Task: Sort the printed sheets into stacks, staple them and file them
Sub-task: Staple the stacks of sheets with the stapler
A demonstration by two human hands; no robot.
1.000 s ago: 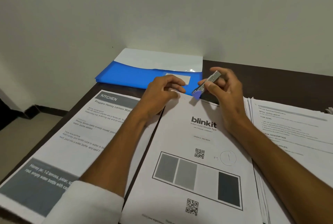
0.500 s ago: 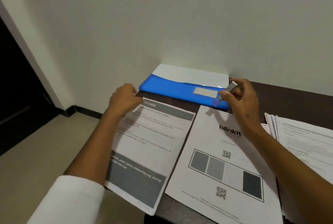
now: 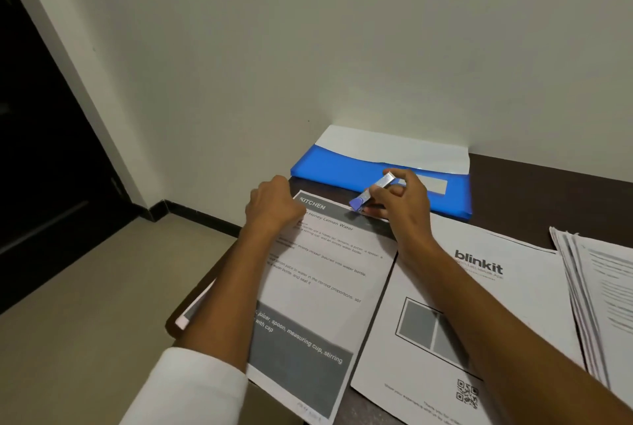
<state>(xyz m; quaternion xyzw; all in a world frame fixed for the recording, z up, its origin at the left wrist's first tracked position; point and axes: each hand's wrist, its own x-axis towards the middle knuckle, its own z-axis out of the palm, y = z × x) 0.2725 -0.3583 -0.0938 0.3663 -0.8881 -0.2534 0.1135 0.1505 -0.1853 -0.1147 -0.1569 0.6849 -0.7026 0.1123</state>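
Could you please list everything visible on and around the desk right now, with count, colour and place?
Kitchen sheets: one stack, white with grey bands, left part of the desk, overhanging its near-left edge.
Blinkit sheets: one stack, white with grey boxes, middle of the desk.
Loose paper pile: one, white, fanned at the right edge.
File folder: one, blue with a white flap, at the back against the wall.
Stapler: one, silver and blue, over the top right corner of the kitchen sheets.
Desk: one, dark brown.
Left hand: grips the kitchen sheets' top left corner.
Right hand: holds the stapler.
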